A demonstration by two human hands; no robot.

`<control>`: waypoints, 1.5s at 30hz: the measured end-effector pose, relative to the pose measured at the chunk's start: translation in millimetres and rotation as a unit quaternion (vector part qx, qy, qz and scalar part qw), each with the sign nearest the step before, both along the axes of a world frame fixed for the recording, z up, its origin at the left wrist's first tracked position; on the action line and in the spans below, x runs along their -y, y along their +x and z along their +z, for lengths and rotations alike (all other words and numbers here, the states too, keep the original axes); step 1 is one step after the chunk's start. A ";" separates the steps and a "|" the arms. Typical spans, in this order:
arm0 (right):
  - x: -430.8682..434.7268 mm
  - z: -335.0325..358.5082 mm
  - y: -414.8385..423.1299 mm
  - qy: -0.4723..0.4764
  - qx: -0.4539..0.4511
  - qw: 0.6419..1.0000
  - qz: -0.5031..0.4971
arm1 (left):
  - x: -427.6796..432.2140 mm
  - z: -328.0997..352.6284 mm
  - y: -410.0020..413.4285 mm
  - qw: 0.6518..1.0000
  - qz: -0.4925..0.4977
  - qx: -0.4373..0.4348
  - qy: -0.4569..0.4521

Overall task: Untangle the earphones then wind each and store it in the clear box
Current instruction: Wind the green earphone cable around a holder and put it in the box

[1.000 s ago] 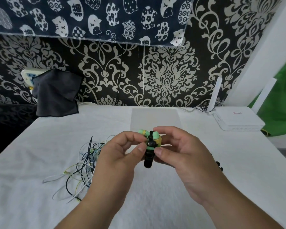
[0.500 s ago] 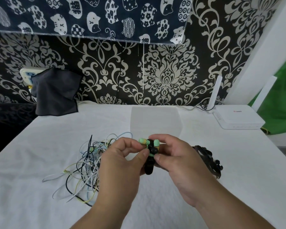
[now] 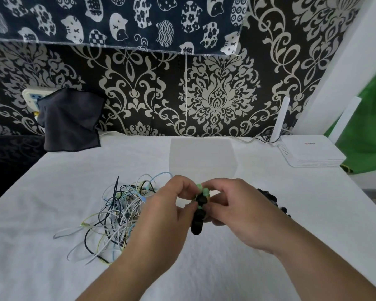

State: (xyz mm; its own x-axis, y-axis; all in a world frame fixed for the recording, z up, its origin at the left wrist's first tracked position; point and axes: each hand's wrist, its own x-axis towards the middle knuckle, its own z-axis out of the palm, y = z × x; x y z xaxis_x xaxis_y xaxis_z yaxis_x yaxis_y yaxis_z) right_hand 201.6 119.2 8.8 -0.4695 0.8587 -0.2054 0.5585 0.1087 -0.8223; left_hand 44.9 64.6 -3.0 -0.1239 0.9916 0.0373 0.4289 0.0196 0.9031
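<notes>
Item: wound earphone (image 3: 197, 216), a black bundle with pale green ear tips (image 3: 201, 189) at its top. It is being held upright above the table's middle, its lower end hanging free over the white cloth.

Left hand (image 3: 161, 216): it is pinching the bundle's left side, thumb and forefinger closed on it, the other fingers curled behind.

Right hand (image 3: 237, 210): it is pinching the bundle's right side, thumb and fingertips pressed to it from the opposite side.

Earphone tangle (image 3: 117, 216): a loose heap of white, pale blue, yellow-green and dark cords is lying on the cloth just left of the left hand. Its loops are trailing toward the near left, well short of the table's left edge.

Clear box (image 3: 202, 157): it is standing behind the hands, near the far edge.

Black object (image 3: 269, 195): it is lying just right of the right hand and is partly hidden; what it is cannot be told.

Table (image 3: 52, 268): bare cloth is showing in front of the forearms, along the left side and across the right side.

White router (image 3: 310, 153): it is sitting at the far right corner, its antenna upright.

Dark cloth (image 3: 71, 122): it is hanging at the far left edge.
</notes>
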 end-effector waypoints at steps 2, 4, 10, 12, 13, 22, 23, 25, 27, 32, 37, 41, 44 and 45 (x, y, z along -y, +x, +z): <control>1.7 -0.8 -1.8 0.026 0.022 0.999 0.008 | 1.6 2.3 0.7 1.000 -0.007 -0.017 -0.003; 5.3 -2.6 -3.8 0.057 0.055 0.997 0.015 | 3.4 3.1 1.2 1.000 -0.009 -0.022 -0.004; 13.5 -7.5 -8.8 0.127 0.109 0.985 0.036 | 6.2 2.9 4.9 0.999 0.014 -0.040 -0.018; 11.0 -11.6 -9.3 0.120 0.083 0.989 0.024 | 5.5 2.0 5.8 0.999 0.027 -0.035 -0.020; 9.1 -13.7 -10.0 0.103 0.060 0.993 0.007 | 4.4 1.1 5.9 0.999 0.033 -0.023 -0.019; -2.3 -22.2 -16.6 -0.215 -0.232 0.938 -0.140 | -16.2 -15.4 4.8 0.997 0.068 0.024 -0.014; -5.5 -24.7 -14.5 -0.202 -0.221 0.941 -0.155 | -18.7 -14.4 3.2 0.997 0.072 -0.016 -0.012; -15.7 -33.0 -7.2 -0.148 -0.161 0.957 -0.191 | -28.9 -13.0 -1.4 0.989 0.102 -0.102 0.020; -24.0 -40.2 -0.7 -0.114 -0.102 0.964 -0.215 | -45.2 -13.4 -4.8 0.972 0.139 -0.173 0.082; -34.8 -46.2 5.7 -0.038 -0.015 0.976 -0.213 | -106.7 -20.4 4.2 0.909 0.001 -0.403 0.106; -34.7 -48.4 2.9 0.082 0.111 0.988 -0.063 | -138.0 -30.8 -0.2 0.818 -0.098 -0.566 0.012; -34.1 -50.3 0.1 0.138 0.154 0.978 -0.018 | -137.9 -35.2 -6.2 0.742 -0.128 -0.655 0.063; -33.4 -53.0 -2.5 0.169 0.163 0.972 -0.011 | -137.5 -44.7 -15.8 0.705 -0.149 -0.680 0.139; -32.6 -52.4 -3.2 0.187 0.171 0.967 -0.005 | -139.1 -48.8 -19.1 0.688 -0.151 -0.690 0.166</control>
State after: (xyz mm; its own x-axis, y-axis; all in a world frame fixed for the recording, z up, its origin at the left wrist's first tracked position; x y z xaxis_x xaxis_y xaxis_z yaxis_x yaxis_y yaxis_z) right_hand 198.4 151.8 -43.5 -0.4203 0.9071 -0.0215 0.7934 0.3559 -0.4937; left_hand 25.7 203.7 -51.8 0.4656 0.8733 0.1434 0.8222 -0.3669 -0.4352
